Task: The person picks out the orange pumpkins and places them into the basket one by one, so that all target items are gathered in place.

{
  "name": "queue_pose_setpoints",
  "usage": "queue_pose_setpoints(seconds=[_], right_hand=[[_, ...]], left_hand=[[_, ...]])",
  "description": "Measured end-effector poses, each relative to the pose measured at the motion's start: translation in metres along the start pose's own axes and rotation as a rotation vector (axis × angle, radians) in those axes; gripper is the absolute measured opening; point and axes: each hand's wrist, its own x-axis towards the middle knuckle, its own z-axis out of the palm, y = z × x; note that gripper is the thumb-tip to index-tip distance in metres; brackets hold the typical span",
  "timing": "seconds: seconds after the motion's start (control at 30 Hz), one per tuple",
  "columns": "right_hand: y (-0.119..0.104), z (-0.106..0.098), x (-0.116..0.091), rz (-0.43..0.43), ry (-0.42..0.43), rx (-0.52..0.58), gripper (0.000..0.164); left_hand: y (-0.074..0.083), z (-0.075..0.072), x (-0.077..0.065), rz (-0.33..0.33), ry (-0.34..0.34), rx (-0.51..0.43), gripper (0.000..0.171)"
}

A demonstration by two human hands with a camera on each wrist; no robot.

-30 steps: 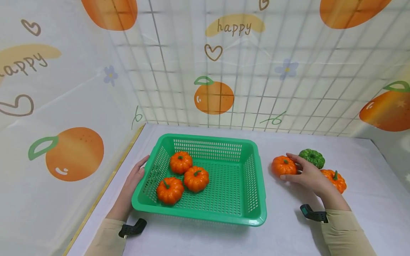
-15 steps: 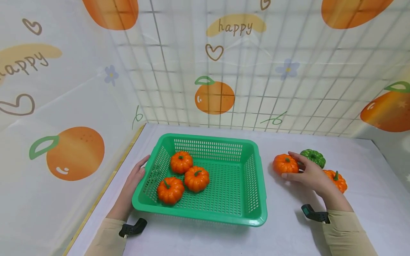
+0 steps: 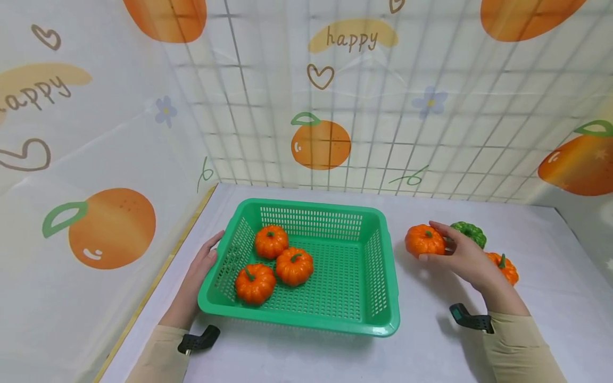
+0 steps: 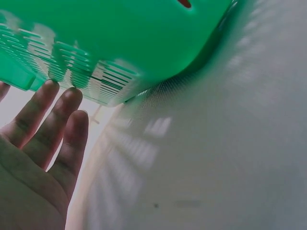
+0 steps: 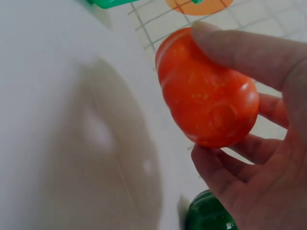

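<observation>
My right hand (image 3: pixel 462 258) pinches a small orange pumpkin (image 3: pixel 424 240) between thumb and fingers. In the right wrist view the pumpkin (image 5: pixel 208 91) hangs over its own shadow, clear of the tabletop. My left hand (image 3: pixel 198 274) lies along the left side of a green plastic basket (image 3: pixel 306 322). Seen from the left wrist, the straight fingertips (image 4: pixel 73 96) reach up at the slotted basket wall (image 4: pixel 112 79). Inside the basket sit three orange pumpkins: one at the back (image 3: pixel 271 242), one in the middle (image 3: pixel 294 266) and one in front (image 3: pixel 255 284).
Behind my right hand is a green pumpkin (image 3: pixel 470 233), partly covered by the hand. Another orange pumpkin (image 3: pixel 505 267) sits by the right wrist. The white table (image 3: pixel 287 359) meets a printed curtain (image 3: pixel 373 154) at the back and left.
My right hand has raised the orange pumpkin slightly off the table; pumpkin and hand sit a little higher in view. The left hand, basket and its pumpkins stay put.
</observation>
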Motion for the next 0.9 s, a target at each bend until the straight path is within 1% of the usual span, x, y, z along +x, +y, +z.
queue_pose_setpoints(seconds=[0.1, 0.13, 0.3, 0.5, 0.57, 0.77, 0.9], right_hand=[[-0.004, 0.000, -0.002, -0.003, -0.001, 0.002, 0.104], [-0.005, 0.000, -0.003, -0.009, 0.000, 0.004, 0.104], [-0.011, -0.004, -0.007, -0.048, 0.029, 0.014, 0.102], [-0.023, -0.007, -0.012, -0.072, 0.034, 0.058, 0.099], [-0.027, -0.006, -0.013, -0.077, 0.036, 0.050, 0.099], [-0.034, -0.002, -0.013, -0.082, 0.043, 0.024, 0.099], [-0.040, -0.001, -0.012, -0.103, 0.037, 0.049, 0.099]], left_hand=[[0.000, 0.001, 0.002, -0.002, 0.009, 0.000, 0.052], [0.000, 0.001, 0.004, 0.006, 0.006, -0.033, 0.052], [0.000, 0.000, 0.003, -0.004, -0.012, -0.066, 0.054], [-0.001, -0.001, -0.001, -0.011, -0.016, -0.048, 0.051], [0.000, -0.001, -0.002, -0.009, -0.015, -0.047, 0.052], [0.000, 0.002, 0.000, -0.006, -0.014, -0.080, 0.055], [0.000, 0.002, 0.001, -0.004, -0.011, -0.087, 0.055]])
